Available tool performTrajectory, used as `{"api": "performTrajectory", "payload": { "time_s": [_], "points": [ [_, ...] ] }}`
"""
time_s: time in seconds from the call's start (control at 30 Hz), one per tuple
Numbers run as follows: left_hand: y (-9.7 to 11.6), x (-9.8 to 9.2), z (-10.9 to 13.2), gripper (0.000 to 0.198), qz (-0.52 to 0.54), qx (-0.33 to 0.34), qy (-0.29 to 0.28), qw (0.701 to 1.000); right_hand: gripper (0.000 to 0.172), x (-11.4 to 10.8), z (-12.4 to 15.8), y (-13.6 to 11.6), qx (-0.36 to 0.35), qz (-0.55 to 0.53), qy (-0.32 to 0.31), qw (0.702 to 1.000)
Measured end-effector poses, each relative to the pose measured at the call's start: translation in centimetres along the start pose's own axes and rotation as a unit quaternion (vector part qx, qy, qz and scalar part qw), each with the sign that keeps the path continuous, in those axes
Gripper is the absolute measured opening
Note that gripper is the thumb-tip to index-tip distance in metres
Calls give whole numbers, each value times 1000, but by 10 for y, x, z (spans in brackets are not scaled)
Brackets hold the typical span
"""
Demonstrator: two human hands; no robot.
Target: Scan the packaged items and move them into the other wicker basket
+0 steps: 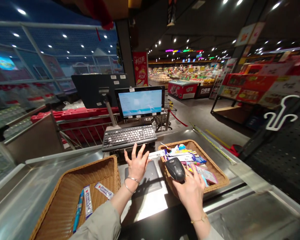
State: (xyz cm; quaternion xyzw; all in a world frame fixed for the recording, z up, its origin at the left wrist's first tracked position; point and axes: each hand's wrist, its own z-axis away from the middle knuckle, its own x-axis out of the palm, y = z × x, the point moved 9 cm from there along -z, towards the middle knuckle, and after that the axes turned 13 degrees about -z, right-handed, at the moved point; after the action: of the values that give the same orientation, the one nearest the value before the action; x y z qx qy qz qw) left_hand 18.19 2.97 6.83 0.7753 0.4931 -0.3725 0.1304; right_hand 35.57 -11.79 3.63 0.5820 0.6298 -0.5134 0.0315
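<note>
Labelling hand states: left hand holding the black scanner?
No, the right hand holds the black scanner, while the left hand is near the keyboard.

Illumination is supplied from above by ceiling lamps (276, 5), which are rendered as small overexposed spots against a dark ceiling (210, 26). The distant displays (187, 75) are brightly lit. Intense glare is reflected from the counter (152, 204), where surface detail is lost. Shadows are cast across the grey pad (148, 176) beside the left hand (137, 165). The screen (140, 102) is self-lit; its text cannot be read. Bottles (17, 95) at far left and boxes (277, 78) at right are blurred and stretched by wide-angle distortion.
</note>
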Motion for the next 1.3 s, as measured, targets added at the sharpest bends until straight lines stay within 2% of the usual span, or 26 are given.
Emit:
{"api": "performTrajectory", "payload": {
  "time_s": [0.5, 0.8, 1.1, 1.2, 1.3],
  "points": [
    [87, 21, -29, 24, 61, 55, -13, 997, 42, -42, -17, 63, 58, 51, 68, 995],
    [139, 40, -35, 23, 89, 108, -20, 990, 42, -61, -19, 101, 104, 58, 93, 989],
    [187, 51, -35, 26, 125, 159, -35, 979, 36, -79, -16, 124, 130, 64, 114, 983],
    [198, 49, -35, 32, 130, 171, -35, 976, 39, -82, -15, 128, 134, 66, 113, 982],
    [198, 47, -36, 41, 129, 169, -42, 976, 42, -82, -14, 129, 134, 65, 109, 983]
  ]
}}
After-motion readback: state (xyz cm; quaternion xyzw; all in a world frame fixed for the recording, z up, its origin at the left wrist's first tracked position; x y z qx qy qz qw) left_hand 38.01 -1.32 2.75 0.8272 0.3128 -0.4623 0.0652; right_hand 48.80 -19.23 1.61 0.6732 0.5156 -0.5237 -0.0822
